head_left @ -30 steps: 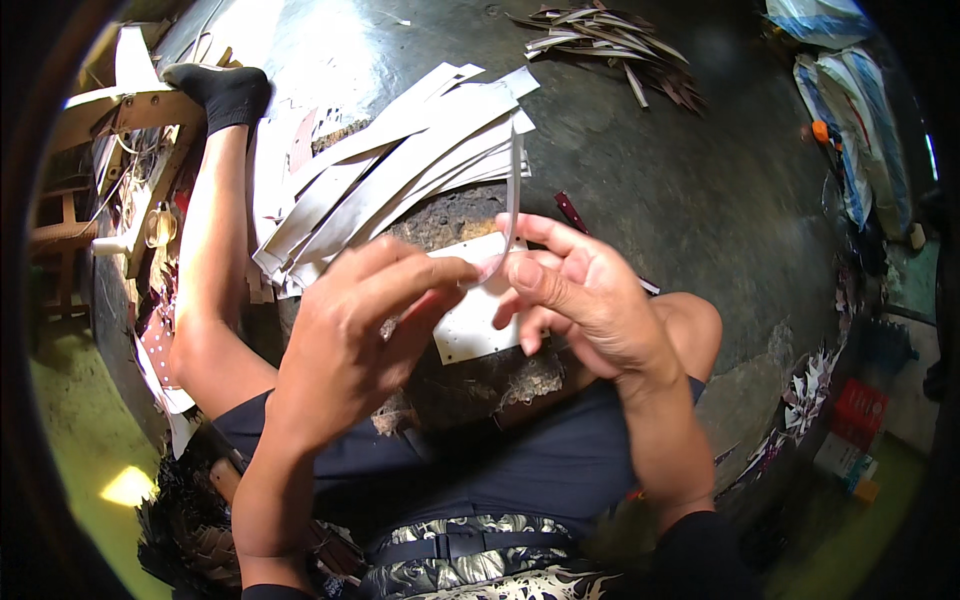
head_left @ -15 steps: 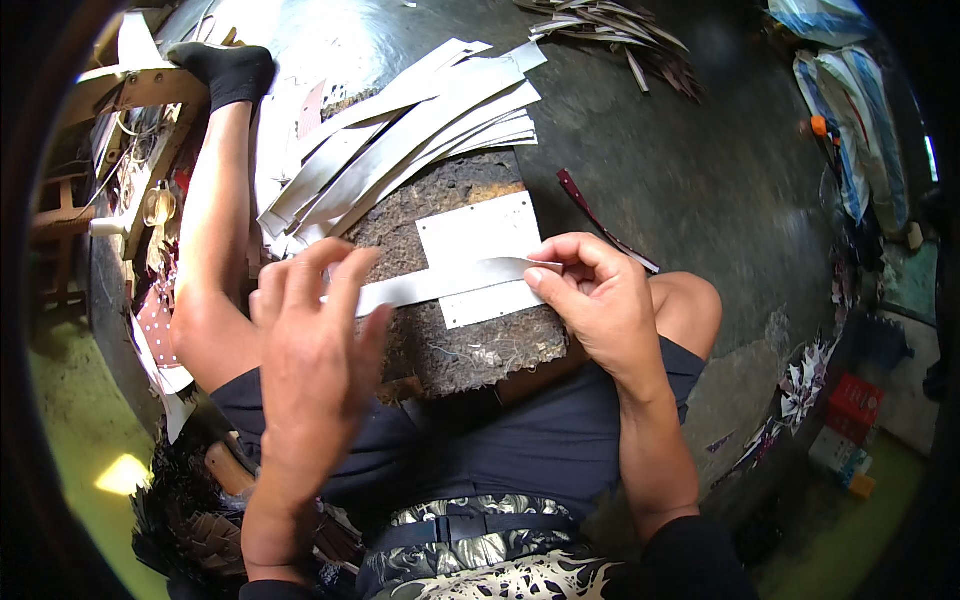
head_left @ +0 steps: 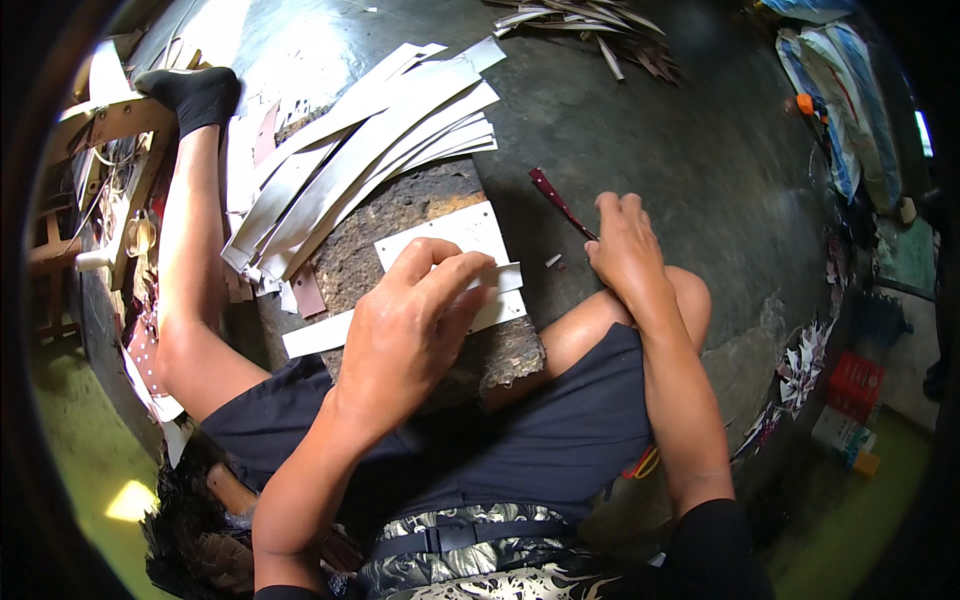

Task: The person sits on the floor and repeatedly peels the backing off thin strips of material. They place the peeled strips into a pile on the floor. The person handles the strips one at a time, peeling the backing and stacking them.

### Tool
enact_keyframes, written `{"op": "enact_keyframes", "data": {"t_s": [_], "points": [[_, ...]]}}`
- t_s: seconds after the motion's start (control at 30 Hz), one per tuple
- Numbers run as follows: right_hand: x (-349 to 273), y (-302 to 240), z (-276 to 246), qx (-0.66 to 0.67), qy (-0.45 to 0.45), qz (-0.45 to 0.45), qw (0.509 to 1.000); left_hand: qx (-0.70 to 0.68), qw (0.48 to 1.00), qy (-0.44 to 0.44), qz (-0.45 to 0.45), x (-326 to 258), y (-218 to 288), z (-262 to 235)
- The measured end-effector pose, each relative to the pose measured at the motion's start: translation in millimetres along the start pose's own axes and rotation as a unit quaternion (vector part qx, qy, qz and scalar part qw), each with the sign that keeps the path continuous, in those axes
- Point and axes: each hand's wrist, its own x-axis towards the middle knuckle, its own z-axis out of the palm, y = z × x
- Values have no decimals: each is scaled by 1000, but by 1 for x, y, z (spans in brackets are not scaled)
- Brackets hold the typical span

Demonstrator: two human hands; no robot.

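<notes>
A long white strip (head_left: pixel 318 335) lies across a white rectangular card with small holes near its edges (head_left: pixel 470 222). Both rest on a rough, dark, worn block (head_left: pixel 400 202) between my legs. My left hand (head_left: pixel 405 315) is over the strip, thumb and forefinger curled around it near its right end; its fingers partly hide strip and card. Off the block to the right, my right hand (head_left: pixel 630 245) reaches down to the floor with thumb and fingers apart. It is at the near end of a thin dark-red dotted piece (head_left: pixel 560 200), whose end it covers.
Many long white strips (head_left: pixel 400 130) are piled on the block's far side. More strips (head_left: pixel 600 25) lie on the floor beyond. Small white scraps (head_left: pixel 554 260) sit right of the block. A wooden frame (head_left: pixel 110 125) stands left, blue-white sacks (head_left: pixel 835 110) right. A red-yellow looped handle (head_left: pixel 645 463) shows by my right thigh.
My right hand has let go of the white strip and moved right to the dark-red piece on the floor. My left hand has moved right along the strip, whose raised end now lies lower.
</notes>
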Motion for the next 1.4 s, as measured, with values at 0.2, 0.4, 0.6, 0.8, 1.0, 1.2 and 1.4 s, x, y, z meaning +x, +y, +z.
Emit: {"op": "enact_keyframes", "data": {"t_s": [0.2,0.4,0.6,0.8,1.0,1.2,1.4], "points": [[33,23,36,-38,-29,-84,995,32,999,-14,-9,4,4,5],[18,-19,-22,291,52,22,955,43,999,2,-7,2,0,7],[-64,-80,-54,654,-140,8,744,23,999,24,-4,2,-1,12],[-61,-78,-36,677,-147,34,721,23,999,27,-10,-2,1,9],[-56,-69,-28,720,-174,39,671,52,998,23,20,-1,-2,8],[-51,-68,-28,741,-196,47,640,71,995,45,58,-3,-9,13],[-53,-80,-40,663,-167,64,727,89,992,42,76,-4,-11,14]]}}
